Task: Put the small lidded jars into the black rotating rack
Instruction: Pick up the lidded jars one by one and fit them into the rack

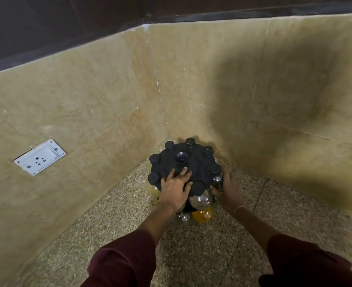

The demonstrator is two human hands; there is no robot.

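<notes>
We press our left hand (176,188), fingers spread flat, on the round black rack (193,162). Right hand (228,189) grips a clear black-lidded jar (217,179). An amber-filled jar (202,216) sits in the lower tier.

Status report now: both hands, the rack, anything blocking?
Left hand flat on rack top. Right hand at rack's right side, around a jar. Jars sit round the rim. Wall corner close behind; nothing blocking.

The black round rack (191,162) stands upright in the corner; black-lidded jars (200,195) hang around its rim.
</notes>
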